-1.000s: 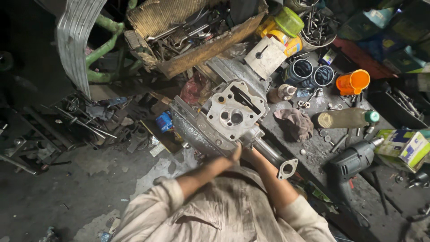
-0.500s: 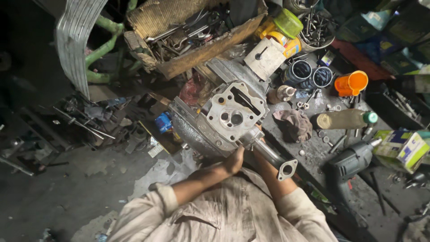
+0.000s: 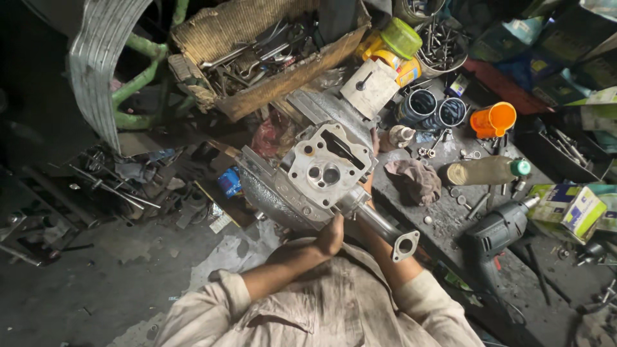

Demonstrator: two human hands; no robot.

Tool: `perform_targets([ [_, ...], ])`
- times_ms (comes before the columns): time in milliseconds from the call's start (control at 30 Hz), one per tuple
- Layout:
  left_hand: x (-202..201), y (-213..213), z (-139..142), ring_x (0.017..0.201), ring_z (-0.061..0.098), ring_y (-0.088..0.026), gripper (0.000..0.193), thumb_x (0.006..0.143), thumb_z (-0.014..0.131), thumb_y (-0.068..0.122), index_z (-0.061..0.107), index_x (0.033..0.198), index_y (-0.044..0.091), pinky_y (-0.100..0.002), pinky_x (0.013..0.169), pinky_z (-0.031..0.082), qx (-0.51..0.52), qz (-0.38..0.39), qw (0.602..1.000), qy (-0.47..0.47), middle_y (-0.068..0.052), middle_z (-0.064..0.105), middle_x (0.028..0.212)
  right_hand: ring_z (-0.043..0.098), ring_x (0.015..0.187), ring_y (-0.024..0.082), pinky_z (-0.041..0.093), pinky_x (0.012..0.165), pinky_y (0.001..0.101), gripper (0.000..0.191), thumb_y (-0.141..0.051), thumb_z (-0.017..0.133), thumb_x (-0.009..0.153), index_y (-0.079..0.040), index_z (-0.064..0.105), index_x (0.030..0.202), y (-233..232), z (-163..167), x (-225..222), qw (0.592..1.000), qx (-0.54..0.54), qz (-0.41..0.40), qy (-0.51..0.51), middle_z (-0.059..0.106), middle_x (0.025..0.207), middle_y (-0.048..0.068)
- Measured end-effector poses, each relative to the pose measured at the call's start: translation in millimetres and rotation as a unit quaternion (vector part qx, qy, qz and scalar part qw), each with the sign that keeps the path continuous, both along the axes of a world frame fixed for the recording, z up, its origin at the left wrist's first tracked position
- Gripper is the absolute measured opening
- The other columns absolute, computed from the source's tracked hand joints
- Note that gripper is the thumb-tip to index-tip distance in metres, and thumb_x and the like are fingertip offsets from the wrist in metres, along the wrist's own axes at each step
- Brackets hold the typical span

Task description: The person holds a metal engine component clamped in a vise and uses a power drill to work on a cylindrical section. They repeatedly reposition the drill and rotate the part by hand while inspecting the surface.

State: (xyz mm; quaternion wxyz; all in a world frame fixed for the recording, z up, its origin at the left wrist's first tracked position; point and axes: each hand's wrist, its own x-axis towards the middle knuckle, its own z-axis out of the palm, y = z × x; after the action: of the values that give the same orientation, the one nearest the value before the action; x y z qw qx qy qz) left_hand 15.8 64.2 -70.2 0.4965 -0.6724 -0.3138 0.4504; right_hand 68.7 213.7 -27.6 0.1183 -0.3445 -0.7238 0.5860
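Our left hand presses against the near edge of the metal engine block, its grip curled onto the casting just below the flat machined face with the two round ports. We cannot see our right hand; its forearm runs up under the block and the grip is hidden behind the metal, so we cannot tell how it stands. The block sits tilted at the edge of the surface, touching our left grip. A steel pipe with a flanged end sticks out from the block just to the right of the left grip, ending near our right forearm.

Beyond the grip to the right, on the surface, lie a crumpled rag, a bottle with a green cap and an orange funnel. A power drill lies well to the right of the grip. Far above the grip stands a wooden crate of wrenches, and beside it a yellow container with a green lid.
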Motion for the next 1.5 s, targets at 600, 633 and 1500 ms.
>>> perform_targets([
  [600,-51.8,24.5,-1.1,0.112,0.068,-0.019,0.033,0.100,0.053,0.031,0.073,0.117,0.011,-0.038,0.100,0.053,-0.019,0.050,0.994,0.097,-0.005,0.073,0.115,0.066,0.084,0.041,0.047,0.072,0.0491,0.047,-0.025,0.034,0.116,0.008,0.065,0.105,-48.9,0.3,46.2,0.983,0.007,0.026,-0.183,0.065,0.095,0.030],
  [633,-54.0,26.9,1.1,0.112,0.068,-0.019,0.033,0.100,0.053,0.031,0.073,0.117,0.011,-0.038,0.100,0.053,-0.019,0.052,0.993,0.101,-0.005,0.072,0.115,0.066,0.084,0.041,0.047,0.072,0.0490,0.047,-0.025,0.034,0.116,0.008,0.065,0.105,-52.9,-0.7,50.4,0.980,0.003,0.025,-0.195,0.065,0.095,0.030],
  [1500,-53.6,21.2,-8.5,0.119,0.066,-0.017,0.039,0.103,0.045,0.034,0.070,0.122,0.011,-0.036,0.104,0.052,0.007,0.088,0.990,0.109,-0.005,0.072,0.121,0.066,0.088,0.038,0.048,0.075,0.0474,0.044,-0.025,0.035,0.114,0.007,0.066,0.107,-45.8,-8.8,54.8,0.982,0.010,0.043,-0.186,0.067,0.098,0.028],
])
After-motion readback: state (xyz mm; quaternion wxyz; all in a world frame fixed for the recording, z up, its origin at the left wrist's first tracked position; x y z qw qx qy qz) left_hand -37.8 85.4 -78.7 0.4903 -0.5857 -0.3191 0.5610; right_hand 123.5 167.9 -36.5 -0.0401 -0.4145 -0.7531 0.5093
